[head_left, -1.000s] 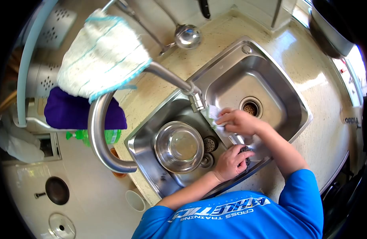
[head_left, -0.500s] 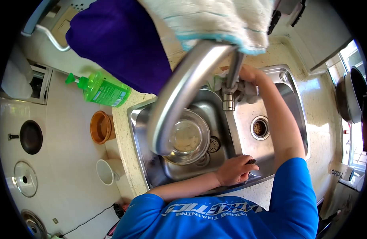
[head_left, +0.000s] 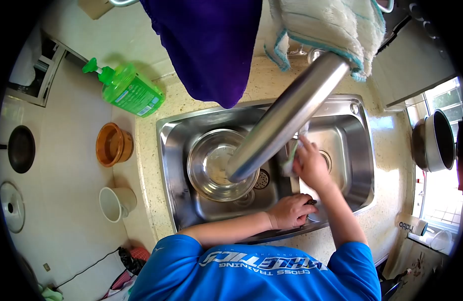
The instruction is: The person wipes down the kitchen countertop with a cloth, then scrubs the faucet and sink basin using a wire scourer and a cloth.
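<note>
A crumpled white-and-green cloth (head_left: 290, 159) is pinched by the right hand (head_left: 313, 166), at its left, roughly along the steel sink divider (head_left: 295, 185). A dark scrubber (head_left: 311, 201) is gripped by the left hand (head_left: 289, 212) near the front edge.

Right hand (head_left: 311, 163) grips cloth (head_left: 290, 163) at sink divider (head_left: 294, 185); left hand (head_left: 290, 211) holds dark scrubber (head_left: 312, 201).

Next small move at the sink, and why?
I'd probably draw the cloth along the divider toward the near rim: the right hand already holds it at the divider, whose near stretch shows bare, while the left hand holds a dark item near that end.
</note>
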Motion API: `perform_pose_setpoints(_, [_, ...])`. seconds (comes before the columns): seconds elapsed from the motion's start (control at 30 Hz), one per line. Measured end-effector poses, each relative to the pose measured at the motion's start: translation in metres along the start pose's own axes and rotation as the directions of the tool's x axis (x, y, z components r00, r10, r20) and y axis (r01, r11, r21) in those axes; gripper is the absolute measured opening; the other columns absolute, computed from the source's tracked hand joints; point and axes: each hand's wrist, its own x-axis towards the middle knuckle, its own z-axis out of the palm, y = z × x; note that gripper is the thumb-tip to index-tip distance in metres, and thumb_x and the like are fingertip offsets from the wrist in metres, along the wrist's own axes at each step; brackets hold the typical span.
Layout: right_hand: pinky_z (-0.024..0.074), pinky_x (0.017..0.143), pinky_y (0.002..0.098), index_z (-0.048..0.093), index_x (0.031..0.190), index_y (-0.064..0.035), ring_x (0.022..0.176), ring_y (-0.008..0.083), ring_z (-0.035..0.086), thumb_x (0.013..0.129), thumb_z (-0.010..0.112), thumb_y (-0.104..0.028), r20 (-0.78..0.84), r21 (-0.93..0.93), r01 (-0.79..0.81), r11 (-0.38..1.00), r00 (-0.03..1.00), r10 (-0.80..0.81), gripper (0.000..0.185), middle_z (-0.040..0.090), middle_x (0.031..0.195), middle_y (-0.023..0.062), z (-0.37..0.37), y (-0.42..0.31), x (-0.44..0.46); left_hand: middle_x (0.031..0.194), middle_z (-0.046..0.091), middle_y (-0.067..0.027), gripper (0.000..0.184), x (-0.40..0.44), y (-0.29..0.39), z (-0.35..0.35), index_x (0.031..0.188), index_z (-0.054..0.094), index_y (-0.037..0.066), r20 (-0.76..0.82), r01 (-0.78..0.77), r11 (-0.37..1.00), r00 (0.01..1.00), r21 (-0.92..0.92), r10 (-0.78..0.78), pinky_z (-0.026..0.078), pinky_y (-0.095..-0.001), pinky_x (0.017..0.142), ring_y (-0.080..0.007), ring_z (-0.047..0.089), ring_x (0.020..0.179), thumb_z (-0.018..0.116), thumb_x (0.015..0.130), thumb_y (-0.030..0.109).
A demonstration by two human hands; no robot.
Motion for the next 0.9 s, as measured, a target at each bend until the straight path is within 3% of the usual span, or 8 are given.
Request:
perform_pose_setpoints(0.17, [0.0515, 0.083, 0.0430, 0.058, 0.111, -0.0033, 0.098, 0.0363, 0.055, 0.070, 0.070, -0.012, 0.043, 0.004, 0.008, 1.000, 0.999, -0.008, 0.043, 0.051, 0.126, 0.0134, -0.005, -0.039, -0.014, 0.094, 0.057, -0.0153, 0.036, -0.003, 0.001, -0.004, 0.102, 0.066, 0.012, 0.090, -0.009, 0.999, 0.996, -0.036, 0.012, 0.050, -0.0413, 0.070, -0.0335, 0.059, 0.081, 0.064, 0.067, 0.006])
perform_pose_setpoints(0.3, [0.0544, 0.076, 0.0336, 0.060, 0.112, -0.0077, 0.096, 0.0266, 0.057, 0.070, 0.064, -0.007, -0.044, -0.022, 0.247, 0.969, 0.968, -0.248, 0.042, 0.058, 0.116, 0.0070, 0.011, -0.046, 0.003, 0.099, 0.056, -0.0152, 0.039, -0.009, 0.004, -0.005, 0.104, 0.065, 0.012, 0.121, -0.022, 0.999, 0.992, 0.029, 0.018, 0.051, -0.0407, 0.068, -0.0333, 0.059, 0.082, 0.064, 0.066, 0.004])
perform_pose_setpoints(0.37, [0.0546, 0.076, 0.0330, 0.060, 0.112, -0.0068, 0.098, 0.0262, 0.057, 0.072, 0.062, -0.007, -0.013, -0.148, 0.200, 0.969, 0.979, -0.204, 0.040, 0.058, 0.117, 0.0071, 0.021, -0.041, 0.018, 0.106, 0.054, -0.0151, 0.042, -0.010, 0.006, -0.009, 0.107, 0.065, 0.012, 0.041, -0.006, 1.000, 0.999, 0.008, 0.006, 0.051, -0.0404, 0.068, -0.0333, 0.059, 0.083, 0.063, 0.066, 0.002])
perform_pose_setpoints(0.5, [0.0551, 0.076, 0.0335, 0.063, 0.109, -0.0089, 0.099, 0.0271, 0.056, 0.075, 0.060, -0.008, 0.100, -0.187, 0.114, 0.976, 0.990, -0.097, 0.034, 0.059, 0.115, 0.0053, 0.022, -0.041, 0.018, 0.105, 0.053, -0.0143, 0.037, -0.019, 0.009, -0.024, 0.107, 0.064, 0.012, 0.124, 0.030, 0.998, 0.992, 0.060, -0.037, 0.053, -0.0397, 0.074, -0.0300, 0.060, 0.091, 0.065, 0.070, 0.005])
perform_pose_setpoints(0.57, [0.0536, 0.078, 0.0360, 0.067, 0.103, -0.0103, 0.097, 0.0289, 0.056, 0.070, 0.065, -0.009, -0.018, 0.075, 0.065, 0.995, 0.998, -0.064, 0.033, 0.061, 0.115, 0.0038, 0.011, -0.033, 0.007, 0.106, 0.054, -0.0126, 0.038, -0.023, 0.012, -0.036, 0.108, 0.064, 0.013, 0.108, 0.005, 0.993, 0.994, 0.118, -0.018, 0.054, -0.0380, 0.070, -0.0289, 0.061, 0.088, 0.065, 0.071, 0.005])
perform_pose_setpoints(0.73, [0.0523, 0.079, 0.0358, 0.070, 0.098, -0.0119, 0.092, 0.0287, 0.057, 0.070, 0.065, -0.011, 0.066, 0.249, -0.110, 0.962, 0.993, 0.097, 0.028, 0.063, 0.115, 0.0029, -0.013, -0.041, -0.042, 0.106, 0.055, -0.0119, 0.045, -0.028, 0.016, -0.060, 0.115, 0.060, 0.016, -0.029, 0.064, 0.969, 0.998, 0.240, -0.059, 0.053, -0.0352, 0.065, -0.0279, 0.062, 0.078, 0.064, 0.073, 0.001])
perform_pose_setpoints(0.83, [0.0507, 0.084, 0.0366, 0.069, 0.099, -0.0062, 0.096, 0.0342, 0.061, 0.071, 0.065, -0.010, 0.140, 0.400, -0.211, 0.892, 0.976, 0.168, 0.028, 0.066, 0.105, 0.0100, -0.045, -0.029, -0.084, 0.105, 0.055, -0.0129, 0.048, -0.024, 0.021, -0.072, 0.122, 0.055, 0.011, -0.052, 0.149, 0.981, 0.988, 0.122, -0.143, 0.052, -0.0373, 0.075, -0.0319, 0.060, 0.089, 0.060, 0.076, 0.000])
perform_pose_setpoints(0.9, [0.0497, 0.087, 0.0365, 0.067, 0.100, -0.0015, 0.096, 0.0351, 0.063, 0.071, 0.065, -0.006, 0.070, 0.445, -0.388, 0.807, 0.914, 0.401, 0.029, 0.066, 0.103, 0.0146, -0.084, -0.032, -0.111, 0.109, 0.056, -0.0144, 0.052, -0.020, 0.024, -0.080, 0.127, 0.051, 0.008, -0.066, 0.158, 0.982, 0.986, 0.104, -0.152, 0.050, -0.0369, 0.083, -0.0323, 0.060, 0.094, 0.058, 0.077, -0.001])
